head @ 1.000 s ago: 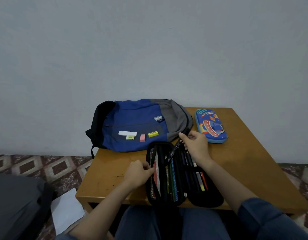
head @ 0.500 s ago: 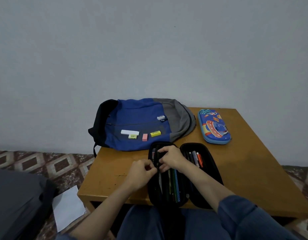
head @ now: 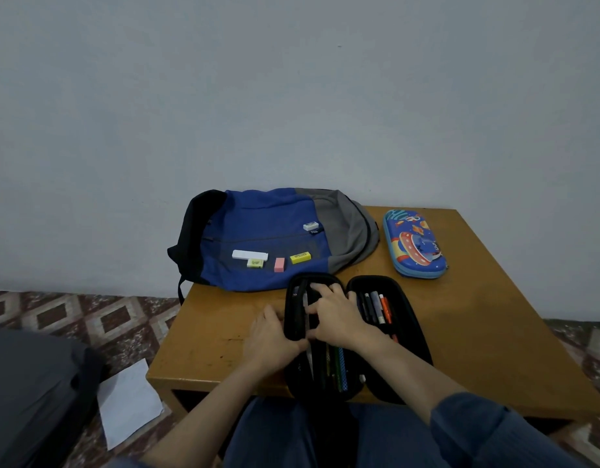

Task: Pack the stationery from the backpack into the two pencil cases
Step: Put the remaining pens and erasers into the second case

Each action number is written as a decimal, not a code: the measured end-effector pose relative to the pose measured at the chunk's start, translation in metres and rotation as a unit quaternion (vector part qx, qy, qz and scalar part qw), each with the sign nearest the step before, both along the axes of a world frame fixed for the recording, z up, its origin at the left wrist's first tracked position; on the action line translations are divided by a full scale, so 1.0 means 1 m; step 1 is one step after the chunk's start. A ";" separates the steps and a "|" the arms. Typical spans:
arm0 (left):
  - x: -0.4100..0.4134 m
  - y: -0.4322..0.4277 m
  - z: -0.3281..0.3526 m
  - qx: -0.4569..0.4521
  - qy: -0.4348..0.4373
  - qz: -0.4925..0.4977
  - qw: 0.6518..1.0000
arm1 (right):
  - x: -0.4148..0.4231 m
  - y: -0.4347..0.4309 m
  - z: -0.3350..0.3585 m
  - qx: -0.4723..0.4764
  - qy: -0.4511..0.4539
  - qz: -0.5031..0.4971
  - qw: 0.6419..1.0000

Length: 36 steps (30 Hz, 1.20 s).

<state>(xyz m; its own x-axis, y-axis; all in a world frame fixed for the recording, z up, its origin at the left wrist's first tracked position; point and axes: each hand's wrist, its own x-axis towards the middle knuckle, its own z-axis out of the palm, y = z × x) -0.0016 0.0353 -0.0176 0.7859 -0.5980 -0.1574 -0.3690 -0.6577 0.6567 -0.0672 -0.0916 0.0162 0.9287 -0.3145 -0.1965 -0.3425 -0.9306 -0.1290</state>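
An open black pencil case (head: 410, 336) lies at the table's front edge. Pens sit in its right half and pencils in its left half. My left hand (head: 268, 339) grips the case's left wall. Over the left half, my right hand (head: 335, 315) holds the inner flap, its fingers curled over the top. Behind the case lies a blue and grey backpack (head: 268, 228). On it rest a long white eraser (head: 249, 255), a green one (head: 255, 263), a pink one (head: 279, 264), a yellow one (head: 300, 257) and a small white one (head: 310, 226). A shut blue cartoon pencil case (head: 415, 244) lies at the back right.
The wooden table (head: 494, 332) stands against a plain wall. On the patterned floor to the left are a sheet of white paper (head: 128, 400) and a dark grey bag-like shape (head: 28, 383). My knees are under the table's front edge.
My right hand left the backpack's edge and came onto the black case's left half, over the inner flap. My left hand stayed at the case's left wall. The case's right half now lies uncovered.
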 end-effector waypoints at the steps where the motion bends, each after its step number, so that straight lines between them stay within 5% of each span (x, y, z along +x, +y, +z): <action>1: 0.000 -0.001 -0.001 -0.003 0.018 0.002 1.000 | -0.002 -0.003 -0.001 -0.004 0.009 0.008 1.000; 8: -0.004 -0.001 0.008 -0.030 0.103 0.018 0.994 | -0.008 -0.012 -0.009 -0.016 0.030 0.001 0.999; 36: -0.005 0.001 0.010 -0.007 0.123 0.005 0.992 | -0.007 -0.009 -0.001 -0.015 0.065 -0.001 0.998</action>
<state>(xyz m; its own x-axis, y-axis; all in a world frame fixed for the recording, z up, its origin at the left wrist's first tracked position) -0.0065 0.0363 -0.0078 0.7307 -0.5941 -0.3363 -0.1905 -0.6505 0.7353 -0.0743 -0.1010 0.0148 0.8949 -0.3245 -0.3064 -0.3573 -0.9323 -0.0562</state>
